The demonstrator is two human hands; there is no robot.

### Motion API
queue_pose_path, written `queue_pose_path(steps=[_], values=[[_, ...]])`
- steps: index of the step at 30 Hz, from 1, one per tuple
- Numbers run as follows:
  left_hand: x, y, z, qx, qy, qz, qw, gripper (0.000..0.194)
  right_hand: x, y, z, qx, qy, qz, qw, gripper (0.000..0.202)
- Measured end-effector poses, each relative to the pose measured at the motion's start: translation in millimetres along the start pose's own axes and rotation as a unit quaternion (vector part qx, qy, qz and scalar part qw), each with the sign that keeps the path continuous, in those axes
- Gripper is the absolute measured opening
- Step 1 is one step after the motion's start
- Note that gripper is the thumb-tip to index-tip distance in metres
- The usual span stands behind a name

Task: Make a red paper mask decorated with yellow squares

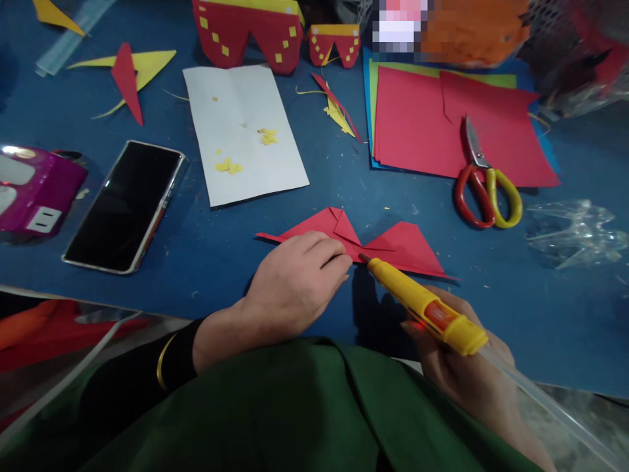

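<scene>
Head view: red two-peaked folded-paper piece (405,246) lies under the left hand (295,278) and out past its fingers both ways, long axis roughly left-right. Left fingers curled over it, touching; can't tell if they pinch its edge. Right hand (457,380) has its fingers around a yellow plastic glue gun (417,295), dark nozzle (364,258) just right of the left fingertips. Left hand's nearer the paper.
</scene>
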State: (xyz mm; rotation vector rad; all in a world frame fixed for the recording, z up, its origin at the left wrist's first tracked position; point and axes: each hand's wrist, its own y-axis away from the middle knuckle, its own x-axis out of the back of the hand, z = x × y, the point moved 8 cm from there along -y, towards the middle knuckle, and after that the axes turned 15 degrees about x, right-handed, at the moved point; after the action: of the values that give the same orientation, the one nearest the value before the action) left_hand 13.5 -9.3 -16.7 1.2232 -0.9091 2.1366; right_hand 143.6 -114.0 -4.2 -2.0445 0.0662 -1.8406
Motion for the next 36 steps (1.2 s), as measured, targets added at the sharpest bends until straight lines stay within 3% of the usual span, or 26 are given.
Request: queue_pose_path(steps=[25, 36], values=[[1.2, -1, 2, -0.006, 0.003, -0.002, 1.0, 0.024, 4, -8, 1, 0.008, -0.005, -0.015, 1.0, 0.031], [-1.7, -1, -3, 0.01, 0.007, -0.001, 1.0, 0.021, 1, 12, 13, -0.044, -0.084, -0.007, 0.995, 0.023]])
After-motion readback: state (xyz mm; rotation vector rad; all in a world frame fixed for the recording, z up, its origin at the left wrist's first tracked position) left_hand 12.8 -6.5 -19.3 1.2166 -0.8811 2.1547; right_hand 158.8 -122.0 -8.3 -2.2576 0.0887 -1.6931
